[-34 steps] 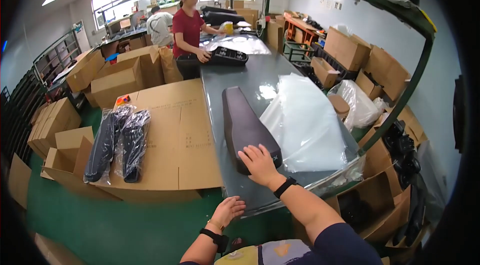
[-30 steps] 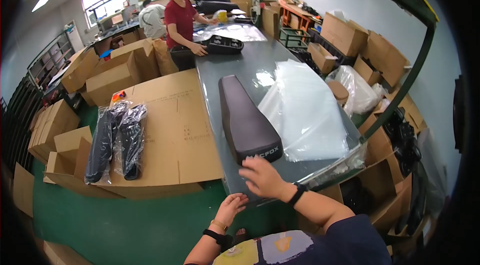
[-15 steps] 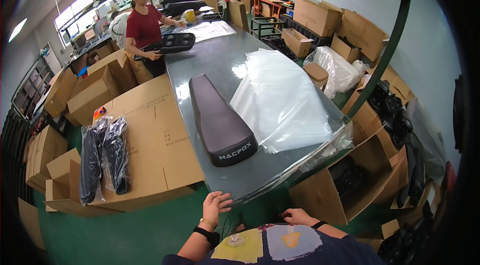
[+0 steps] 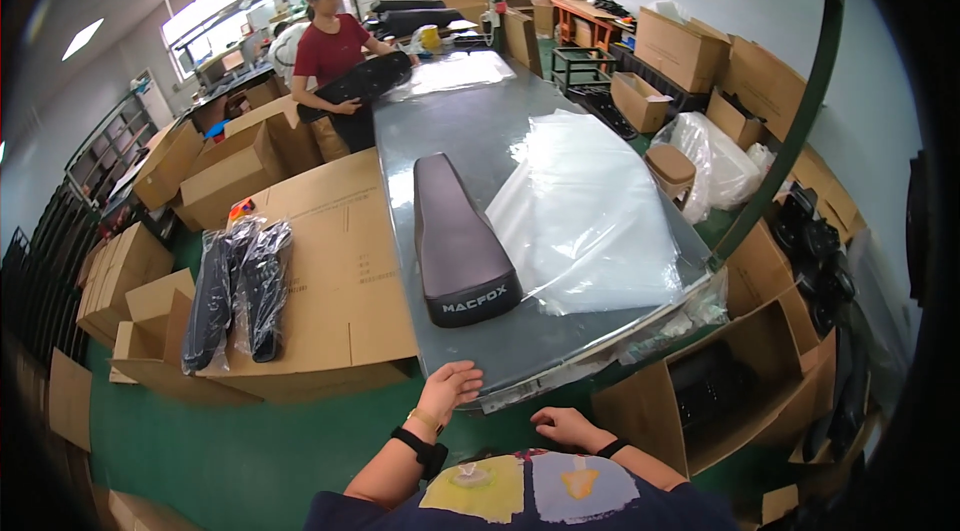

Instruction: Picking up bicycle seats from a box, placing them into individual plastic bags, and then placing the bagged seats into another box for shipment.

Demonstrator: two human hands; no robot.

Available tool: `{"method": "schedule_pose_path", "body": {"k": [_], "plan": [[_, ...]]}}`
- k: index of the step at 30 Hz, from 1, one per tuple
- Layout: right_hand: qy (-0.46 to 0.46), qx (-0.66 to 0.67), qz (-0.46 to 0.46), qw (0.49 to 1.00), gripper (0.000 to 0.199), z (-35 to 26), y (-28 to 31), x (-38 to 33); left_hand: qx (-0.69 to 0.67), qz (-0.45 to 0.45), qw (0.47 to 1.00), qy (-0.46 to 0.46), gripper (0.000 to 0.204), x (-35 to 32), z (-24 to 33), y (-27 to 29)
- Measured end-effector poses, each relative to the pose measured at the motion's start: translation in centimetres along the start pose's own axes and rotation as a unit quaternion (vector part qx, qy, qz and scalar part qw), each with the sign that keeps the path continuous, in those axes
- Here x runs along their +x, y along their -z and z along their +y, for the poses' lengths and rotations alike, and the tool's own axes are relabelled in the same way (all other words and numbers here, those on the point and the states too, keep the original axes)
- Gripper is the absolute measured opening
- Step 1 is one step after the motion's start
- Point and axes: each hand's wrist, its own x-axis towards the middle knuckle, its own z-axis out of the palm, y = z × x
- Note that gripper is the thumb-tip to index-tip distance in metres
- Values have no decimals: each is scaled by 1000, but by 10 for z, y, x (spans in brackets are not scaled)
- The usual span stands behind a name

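Observation:
A long dark grey-brown padded seat (image 4: 458, 236) with white lettering on its black near end lies on the grey tabletop (image 4: 440, 351). My left hand (image 4: 452, 387) is at the table's near left corner, just short of the seat; its fingers are stretched out and hold nothing. Right of the seat lies a stack of clear plastic bags (image 4: 605, 221), partly spread beside it. My right hand (image 4: 566, 426) hangs in front of the table's near edge, with loosely bent fingers and nothing seen in it.
Left of the table, plastic-wrapped dark seats (image 4: 262, 291) lie on a large cardboard box (image 4: 350, 251). An open carton (image 4: 690, 381) with black parts stands at right by a green post (image 4: 775, 151). Across the table, a person in red (image 4: 335, 51) holds a dark seat (image 4: 365, 81).
The view has turned left, shifting the scene to the right. My right hand has come nearer my left. The person across has tilted the dark seat, turning it.

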Motion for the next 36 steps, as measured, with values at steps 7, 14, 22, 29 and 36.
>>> {"method": "schedule_pose_path", "body": {"k": [7, 14, 22, 29, 36], "plan": [[-66, 97, -65, 991, 30, 45, -15, -30, -125, -45, 990, -38, 31, -3, 27, -37], [-92, 120, -5, 988, 29, 44, 7, -43, -272, -72, 955, -98, 19, 22, 41, -34], [36, 73, 145, 986, 59, -47, 62, -16, -155, 39, 961, -228, 28, 0, 78, -39], [319, -154, 367, 860, 99, -179, 59, 28, 94, -66, 959, -258, 45, -102, 87, -89], [192, 22, 321, 927, 102, -182, 58, -2, 182, -255, 937, -157, 29, -67, 48, -15]]}}
